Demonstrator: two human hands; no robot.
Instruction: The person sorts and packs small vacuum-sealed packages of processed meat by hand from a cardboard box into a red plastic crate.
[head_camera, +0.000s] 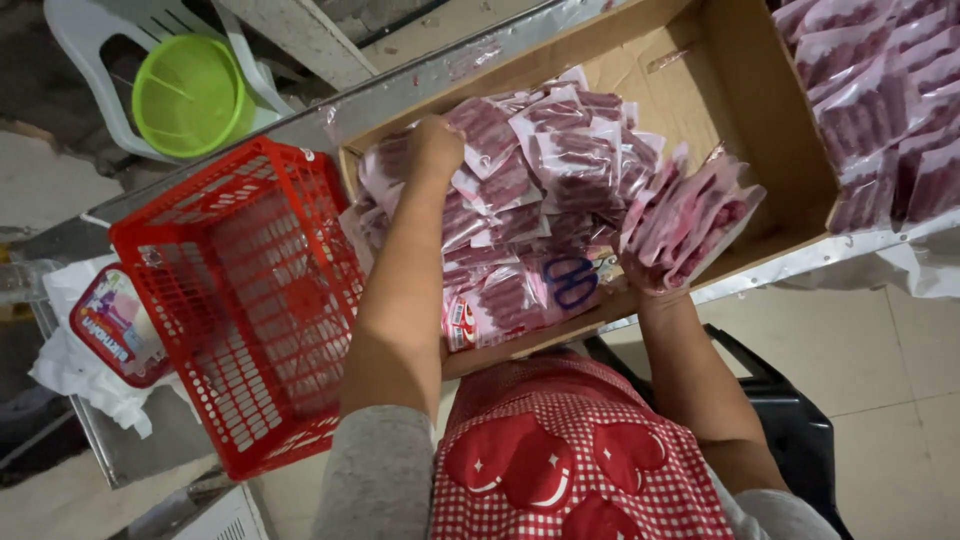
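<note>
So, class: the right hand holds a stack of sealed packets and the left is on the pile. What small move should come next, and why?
Probably the left hand lifts one packet off the pile of packets in the cardboard box and adds it to the stack of packets in the right hand, since it already rests on the pile.

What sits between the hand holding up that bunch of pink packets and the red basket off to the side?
The pile of pink packets in the cardboard box lies between the right hand, holding its bunch of packets, and the red basket. The left hand and its forearm, reaching into that pile, also cross that line.
</note>
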